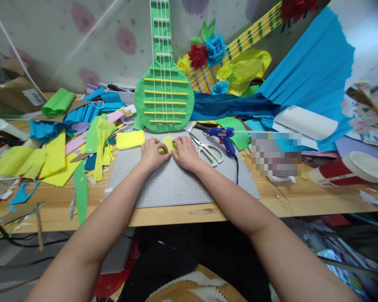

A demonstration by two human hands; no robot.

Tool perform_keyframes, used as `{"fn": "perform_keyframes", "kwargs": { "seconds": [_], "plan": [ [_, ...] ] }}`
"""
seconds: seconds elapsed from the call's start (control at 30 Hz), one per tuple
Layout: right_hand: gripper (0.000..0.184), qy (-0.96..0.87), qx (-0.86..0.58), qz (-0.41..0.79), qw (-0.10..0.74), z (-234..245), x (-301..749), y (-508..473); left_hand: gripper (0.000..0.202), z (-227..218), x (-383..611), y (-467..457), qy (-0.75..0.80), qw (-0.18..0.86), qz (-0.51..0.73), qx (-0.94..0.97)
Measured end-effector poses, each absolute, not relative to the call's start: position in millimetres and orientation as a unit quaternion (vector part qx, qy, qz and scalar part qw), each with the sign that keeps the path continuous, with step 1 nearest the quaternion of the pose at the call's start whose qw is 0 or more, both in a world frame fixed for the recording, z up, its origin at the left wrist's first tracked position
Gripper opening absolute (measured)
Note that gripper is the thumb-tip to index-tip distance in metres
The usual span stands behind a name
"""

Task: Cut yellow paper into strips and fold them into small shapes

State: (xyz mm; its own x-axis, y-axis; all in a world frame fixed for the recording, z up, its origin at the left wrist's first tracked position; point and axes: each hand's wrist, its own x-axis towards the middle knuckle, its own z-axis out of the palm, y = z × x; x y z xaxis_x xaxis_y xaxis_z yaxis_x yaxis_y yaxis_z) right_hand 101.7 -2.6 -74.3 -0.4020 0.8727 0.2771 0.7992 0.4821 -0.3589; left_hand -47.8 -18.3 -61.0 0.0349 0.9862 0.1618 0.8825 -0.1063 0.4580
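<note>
My left hand and my right hand rest side by side on a grey cutting mat. Both have their fingers curled and pressed onto one small yellow-green paper piece that lies flat on the mat between them. Most of the paper is hidden under my fingers. A second yellow paper rectangle lies just left of my left hand. Scissors lie right of my right hand.
A blue glue gun with a black cord stands by the scissors. A green paper guitar leans at the back, beside paper flowers and blue pleated paper. Coloured paper scraps cover the left of the wooden table.
</note>
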Motion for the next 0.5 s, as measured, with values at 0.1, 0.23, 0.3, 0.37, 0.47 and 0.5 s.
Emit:
{"fn": "perform_keyframes", "kwargs": {
  "seconds": [0.1,0.23,0.3,0.37,0.47,0.5],
  "plan": [
    [0.034,-0.834,-0.504,0.077,0.212,-74.5,102.1,-2.1,0.017,-59.2,-49.0,-18.1,0.652,0.125,0.210,0.717],
    [0.036,-0.836,-0.501,0.075,0.209,-75.3,101.7,-1.8,0.016,-57.7,-54.3,-16.6,0.645,0.137,0.195,0.726],
    [0.035,-0.837,-0.500,0.076,0.211,-76.2,101.5,-2.1,0.016,-57.3,-59.0,-16.3,0.639,0.142,0.188,0.732],
    [0.034,-0.836,-0.499,0.078,0.214,-76.8,101.5,-2.3,0.016,-56.6,-65.7,-16.7,0.623,0.143,0.183,0.747],
    [0.032,-0.835,-0.498,0.081,0.219,-76.3,101.6,-1.4,0.019,-55.1,-79.4,-18.2,0.567,0.138,0.180,0.792],
    [0.030,-0.835,-0.495,0.083,0.223,-75.6,101.8,-0.7,0.023,-54.6,-84.1,-18.5,0.541,0.135,0.181,0.810]
  ]
}}
